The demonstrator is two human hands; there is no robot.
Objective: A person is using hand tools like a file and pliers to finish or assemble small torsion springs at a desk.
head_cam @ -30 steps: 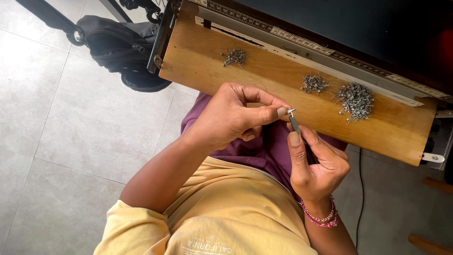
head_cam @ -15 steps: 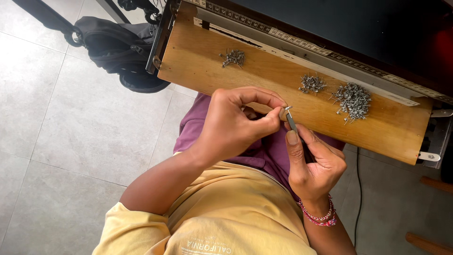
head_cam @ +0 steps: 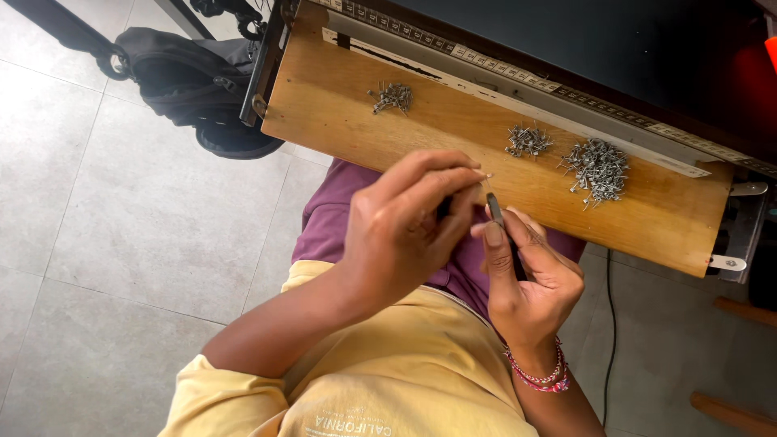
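Thin dark tool (head_cam: 494,212), a slim rod with a pale tip, stands almost upright between the two hands, in front of the person's purple lap and just below the near edge of the wooden board (head_cam: 340,105). Its long axis runs from the right palm up toward the board, leaning a little to the left. The right hand (head_cam: 530,279) is closed around the lower part of it, the thumb pressing along the shaft. The left hand (head_cam: 409,231) comes from the left side, its thumb and forefinger pinched together at the upper tip, where a very small metal piece seems to be held; it is too small to tell for sure. So the tip lies directly at the left fingertips, and above the right thumb. Beyond both hands, on the board, three heaps of small metal pins (head_cam: 597,167) lie well apart from the fingers; the biggest heap is nearer to the right hand.
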